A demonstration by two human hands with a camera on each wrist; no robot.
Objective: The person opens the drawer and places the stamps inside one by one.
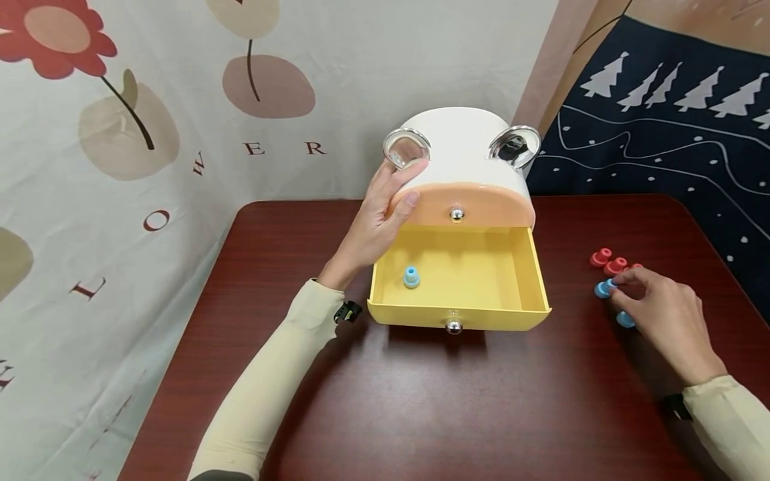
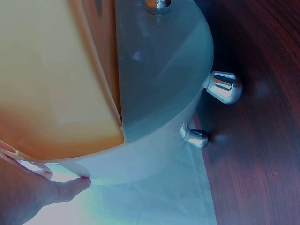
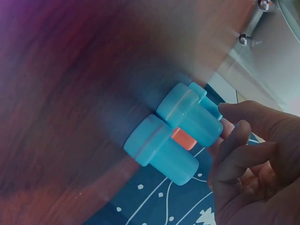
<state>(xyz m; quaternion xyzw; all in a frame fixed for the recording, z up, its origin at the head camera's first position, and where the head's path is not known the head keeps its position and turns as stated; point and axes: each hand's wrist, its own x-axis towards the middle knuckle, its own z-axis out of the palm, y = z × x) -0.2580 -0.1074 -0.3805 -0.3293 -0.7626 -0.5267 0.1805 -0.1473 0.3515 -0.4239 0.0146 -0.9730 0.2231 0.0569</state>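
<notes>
On dark table (image 1: 421,401), right hand (image 1: 668,317) fingertips touch blue pegs (image 1: 603,288).

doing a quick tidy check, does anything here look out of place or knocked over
Nothing looks spilled or broken. The yellow drawer is pulled out with one blue piece upright inside. Red pieces and blue pieces sit loose on the table by the right hand.

One cabinet (image 1: 463,160), two drawers: orange (image 1: 469,207) closed, yellow (image 1: 460,284) open. Blue caps: one in drawer (image 1: 412,276), at least two on tabletop (image 1: 602,289). Red caps (image 1: 600,257): at least two.
</notes>
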